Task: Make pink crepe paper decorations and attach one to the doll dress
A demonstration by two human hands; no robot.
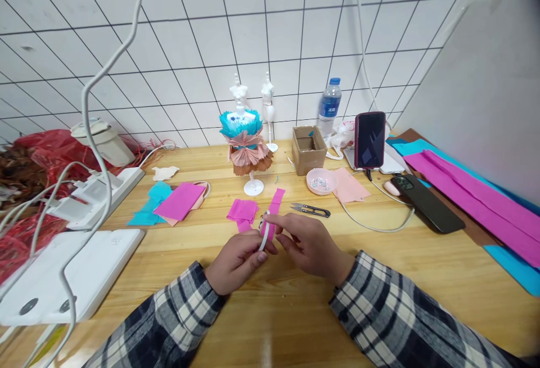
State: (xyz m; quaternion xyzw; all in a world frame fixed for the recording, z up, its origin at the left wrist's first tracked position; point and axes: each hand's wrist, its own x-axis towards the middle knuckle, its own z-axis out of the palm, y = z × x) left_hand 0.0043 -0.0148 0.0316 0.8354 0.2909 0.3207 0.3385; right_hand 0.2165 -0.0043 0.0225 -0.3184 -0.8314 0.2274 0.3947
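My left hand (238, 261) is closed around the lower end of a narrow white strip (264, 237), thumb on top. My right hand (310, 241) touches the strip's upper end with its index finger, beside a magenta paper strip (275, 202) that runs up from between the hands. What the right thumb presses is too small to tell. Folded magenta paper (242, 210) lies just left of the strip. Behind stands a small mannequin (239, 98) in a tiered blue, pink and brown paper skirt. Black thread snips (311, 210) lie right of the paper.
A pink dish of beads (321, 181), a cardboard box (309, 154), a bottle (329, 106) and an upright phone (369, 140) stand behind on the right. A dark phone (428, 203) lies near long paper strips (476, 202). Cables and a power strip (113, 199) are at left.
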